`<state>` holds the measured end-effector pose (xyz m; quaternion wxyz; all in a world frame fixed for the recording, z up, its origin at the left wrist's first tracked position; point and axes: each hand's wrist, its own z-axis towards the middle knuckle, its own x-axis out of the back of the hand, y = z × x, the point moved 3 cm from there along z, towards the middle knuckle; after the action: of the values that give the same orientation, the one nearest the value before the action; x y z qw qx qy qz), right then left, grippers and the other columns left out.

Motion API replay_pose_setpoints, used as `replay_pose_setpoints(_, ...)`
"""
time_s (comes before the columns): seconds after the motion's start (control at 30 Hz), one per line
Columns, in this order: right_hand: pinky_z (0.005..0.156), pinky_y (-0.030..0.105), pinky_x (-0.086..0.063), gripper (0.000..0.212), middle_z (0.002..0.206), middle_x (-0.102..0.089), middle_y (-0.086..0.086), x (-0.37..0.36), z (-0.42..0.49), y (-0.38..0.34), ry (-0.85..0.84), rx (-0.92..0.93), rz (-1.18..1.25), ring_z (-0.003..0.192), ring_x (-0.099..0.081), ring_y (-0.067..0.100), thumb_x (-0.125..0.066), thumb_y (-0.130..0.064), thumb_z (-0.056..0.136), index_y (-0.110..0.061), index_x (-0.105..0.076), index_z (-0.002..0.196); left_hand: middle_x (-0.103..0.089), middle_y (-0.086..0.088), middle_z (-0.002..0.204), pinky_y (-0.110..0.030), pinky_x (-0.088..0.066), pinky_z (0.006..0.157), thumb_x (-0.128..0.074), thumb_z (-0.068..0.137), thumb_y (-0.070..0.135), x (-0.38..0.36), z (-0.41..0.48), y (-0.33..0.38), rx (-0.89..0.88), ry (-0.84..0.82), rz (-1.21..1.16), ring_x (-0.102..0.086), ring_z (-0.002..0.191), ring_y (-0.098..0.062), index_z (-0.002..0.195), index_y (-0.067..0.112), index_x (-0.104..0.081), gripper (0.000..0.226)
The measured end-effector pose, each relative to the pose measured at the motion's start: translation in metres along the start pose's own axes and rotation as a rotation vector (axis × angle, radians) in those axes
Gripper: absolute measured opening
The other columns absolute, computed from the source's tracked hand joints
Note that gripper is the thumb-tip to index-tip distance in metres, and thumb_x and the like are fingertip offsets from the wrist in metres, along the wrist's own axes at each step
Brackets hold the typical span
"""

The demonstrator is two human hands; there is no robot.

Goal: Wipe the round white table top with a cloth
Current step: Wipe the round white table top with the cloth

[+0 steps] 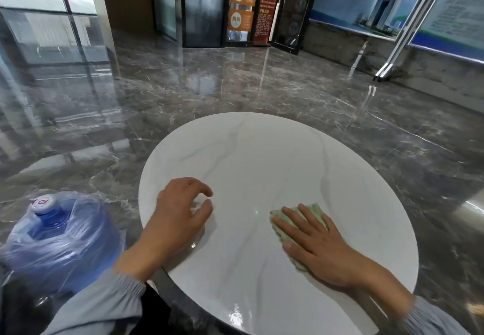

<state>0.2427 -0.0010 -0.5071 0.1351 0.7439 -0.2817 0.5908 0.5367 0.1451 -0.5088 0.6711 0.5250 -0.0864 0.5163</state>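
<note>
White with faint grey veins, the round table top [262, 156] is seen in the lower middle of the frame, and a pale green cloth [313, 209] is pressed flat on its lower right part by the right hand [319, 245], fingers laid straight. The left hand [180, 217] is rested on the lower left part, fingers loosely curled, nothing held. A plastic-wrapped blue water bottle [60, 235] is seen at lower left on the dark floor [235, 86].

Green cloth [317, 210] lies flat on white table [262, 156].
</note>
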Motion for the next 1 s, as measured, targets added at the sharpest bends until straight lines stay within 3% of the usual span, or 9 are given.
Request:
replay_pose_setpoints(0.07,0.125,0.045,0.014,0.049,0.162,0.024,-0.036,0.005,0.028,0.006,0.034,-0.070,0.019,0.152,0.029,0.002,-0.009,-0.065,0.104,-0.073,0.016,0.145,-0.064,0.010,0.110,-0.050,-0.043,0.101,-0.052,0.090,0.049,0.012,0.000,-0.023,0.056,0.075,0.064,-0.058,0.114,-0.025,0.103,0.031,-0.069,0.028)
replay_pose_setpoints(0.27,0.123,0.059,0.011,0.055,0.171,0.014,-0.020,0.033,0.136,-0.016,0.077,-0.199,0.035,0.159,0.017,0.018,-0.013,-0.057,0.109,-0.052,0.005,0.161,-0.059,0.011,0.114,-0.043,-0.037,0.100,-0.047,0.088,0.055,0.019,0.007,-0.058,0.166,0.122,0.129,-0.049,0.121,-0.025,0.109,0.031,-0.069,0.039)
replay_pose_setpoints(0.47,0.121,0.061,0.016,0.056,0.172,0.012,-0.018,0.046,0.233,-0.118,0.046,-0.007,0.034,0.159,0.018,0.021,-0.014,-0.058,0.107,-0.054,0.002,0.161,-0.061,0.011,0.112,-0.045,-0.037,0.102,-0.050,0.088,0.052,0.017,0.024,-0.081,0.181,0.221,0.043,-0.050,0.121,-0.026,0.106,0.032,-0.069,0.033)
replay_pose_setpoints(0.6,0.121,0.061,0.015,0.056,0.172,0.012,-0.017,0.053,0.275,-0.159,0.033,0.075,0.011,0.159,0.018,0.020,-0.014,-0.059,0.107,-0.054,0.001,0.161,-0.060,0.010,0.110,-0.035,-0.031,0.103,-0.052,0.087,0.050,0.019,0.041,-0.095,0.183,0.255,0.008,-0.054,0.118,-0.028,0.104,0.031,-0.068,0.030)
replay_pose_setpoints(0.67,0.123,0.059,0.013,0.056,0.172,0.011,-0.018,0.052,0.272,-0.155,0.053,0.122,-0.010,0.159,0.017,0.019,-0.014,-0.059,0.108,-0.054,0.001,0.161,-0.058,0.011,0.113,-0.035,-0.031,0.107,-0.053,0.087,0.051,0.021,0.052,-0.104,0.147,0.240,0.023,-0.052,0.120,-0.028,0.106,0.032,-0.067,0.030)
replay_pose_setpoints(0.8,0.125,0.046,0.010,0.054,0.170,0.011,-0.026,0.047,0.232,-0.093,0.066,0.115,-0.057,0.158,0.016,0.010,-0.015,-0.062,0.108,-0.059,0.004,0.158,-0.053,0.016,0.121,-0.052,-0.040,0.109,-0.050,0.085,0.062,0.023,0.078,-0.110,0.165,0.114,-0.006,-0.041,0.129,-0.022,0.112,0.041,-0.063,0.036)
replay_pose_setpoints(0.9,0.125,0.039,0.011,0.052,0.165,0.017,-0.032,0.051,0.205,-0.042,0.044,0.021,-0.064,0.156,0.020,0.004,-0.012,-0.062,0.106,-0.063,0.007,0.154,-0.049,0.020,0.124,-0.048,-0.032,0.112,-0.043,0.085,0.068,0.017,0.094,-0.111,0.143,0.031,0.040,-0.037,0.133,-0.017,0.115,0.043,-0.060,0.042)
replay_pose_setpoints(1.0,0.125,0.041,0.013,0.050,0.163,0.021,-0.034,0.053,0.208,-0.038,0.021,0.018,-0.083,0.154,0.025,0.001,-0.011,-0.059,0.106,-0.066,0.013,0.149,-0.049,0.023,0.120,-0.045,-0.030,0.109,-0.042,0.085,0.068,0.014,0.096,-0.114,0.144,0.046,0.028,-0.039,0.132,-0.014,0.112,0.044,-0.061,0.041)
